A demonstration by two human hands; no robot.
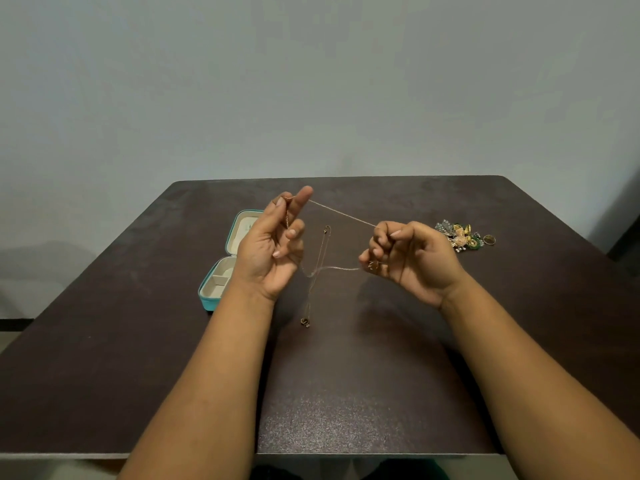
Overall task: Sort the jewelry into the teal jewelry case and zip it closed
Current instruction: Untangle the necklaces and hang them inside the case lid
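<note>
- Holding a thin gold chain stretched across mid-frame, both hands hover above a dark table.
- Left hand pinches one chain end between thumb and forefinger; right hand curls around the other end.
- Chain looks light, limp and tangle-prone; best held near the clasp ends.
- Second necklace lies flat between the hands.
- Open teal jewelry case sits left of centre.
- Earrings and ring pile rests far right.

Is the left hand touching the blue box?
Apart. In the head view the left hand is raised, pinching a thin chain, and it only overlaps the open teal case lying on the table behind it.
</note>
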